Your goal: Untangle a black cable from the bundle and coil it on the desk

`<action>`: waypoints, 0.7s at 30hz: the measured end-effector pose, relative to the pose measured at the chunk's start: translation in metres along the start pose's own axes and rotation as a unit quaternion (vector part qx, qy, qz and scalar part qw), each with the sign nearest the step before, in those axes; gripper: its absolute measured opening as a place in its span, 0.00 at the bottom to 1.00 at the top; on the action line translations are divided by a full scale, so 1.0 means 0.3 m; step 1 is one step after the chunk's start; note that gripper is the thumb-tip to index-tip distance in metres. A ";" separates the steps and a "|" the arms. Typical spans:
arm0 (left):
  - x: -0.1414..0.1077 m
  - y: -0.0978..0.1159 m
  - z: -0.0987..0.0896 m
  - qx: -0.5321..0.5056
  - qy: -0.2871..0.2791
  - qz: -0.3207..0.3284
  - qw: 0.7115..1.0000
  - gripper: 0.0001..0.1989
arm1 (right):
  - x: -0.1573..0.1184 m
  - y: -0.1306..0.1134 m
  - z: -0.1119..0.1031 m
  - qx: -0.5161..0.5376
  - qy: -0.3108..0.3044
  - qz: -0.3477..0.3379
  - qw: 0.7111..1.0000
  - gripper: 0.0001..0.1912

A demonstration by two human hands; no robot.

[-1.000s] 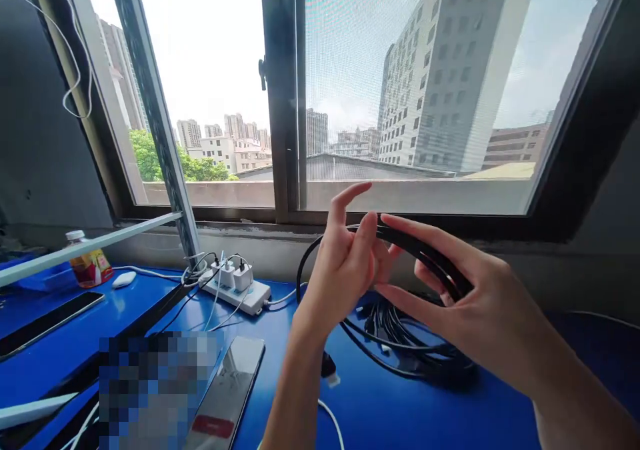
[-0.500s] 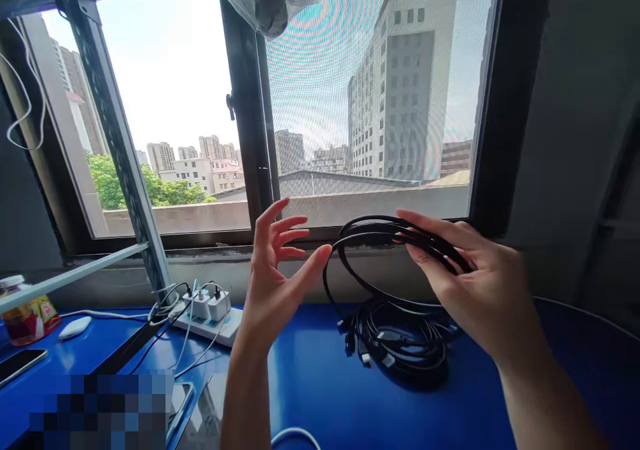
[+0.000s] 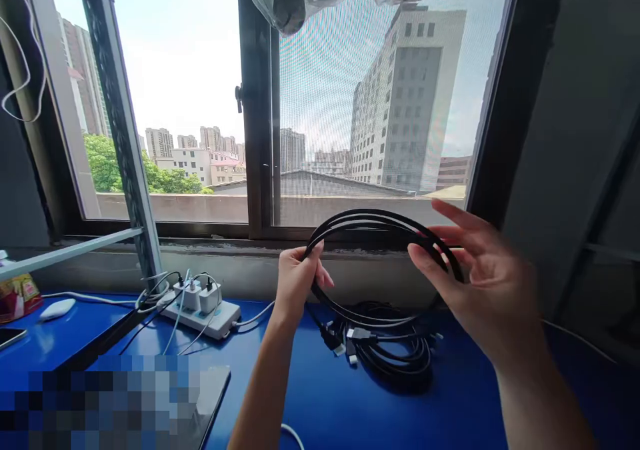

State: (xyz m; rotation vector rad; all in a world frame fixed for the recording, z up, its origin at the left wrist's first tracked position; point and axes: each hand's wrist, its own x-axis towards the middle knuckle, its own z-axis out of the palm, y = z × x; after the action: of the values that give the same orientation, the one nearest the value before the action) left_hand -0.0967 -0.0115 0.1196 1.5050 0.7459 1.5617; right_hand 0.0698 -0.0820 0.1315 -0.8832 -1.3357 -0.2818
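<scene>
The black cable coil hangs upright in front of me, above the counter. My left fingers pinch its left side, probably to keep the strands bundled. My right fingers are spread wide at the other side, the strands passing loosely between thumb and fingers, perhaps so the loop stays round. Just below, a pile of black cables lies on the counter with plugs near its left edge; I cannot tell whether any belong to my coil. Further left, the power strip sits near the wall, presumably to keep its chargers within reach.
</scene>
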 end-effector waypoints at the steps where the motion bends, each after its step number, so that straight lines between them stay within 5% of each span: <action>1: -0.001 0.008 -0.014 -0.003 0.033 -0.005 0.999 0.26 | 0.001 0.006 0.002 -0.032 -0.032 0.007 0.999 0.24; 7: -0.023 0.062 -0.027 -0.031 0.150 -0.014 0.988 0.21 | -0.025 -0.011 0.075 -0.022 -0.124 0.012 0.992 0.17; 15: -0.028 0.059 0.014 -0.091 0.129 -0.031 0.987 0.22 | -0.047 -0.093 0.078 0.185 -0.107 0.224 0.951 0.18; 18: -0.023 0.056 0.013 -0.093 0.124 -0.052 0.987 0.20 | -0.039 -0.082 0.061 0.200 -0.101 0.245 0.943 0.21; 21: -0.020 0.062 0.009 -0.109 0.126 -0.072 0.983 0.19 | -0.028 -0.049 0.055 0.173 -0.105 0.193 0.960 0.23</action>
State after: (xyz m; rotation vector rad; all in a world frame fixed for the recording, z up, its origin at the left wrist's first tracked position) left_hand -0.0972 -0.0261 0.1331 1.0844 0.7775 1.6813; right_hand 0.0462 -0.0827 0.1290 -0.8684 -1.3207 0.3504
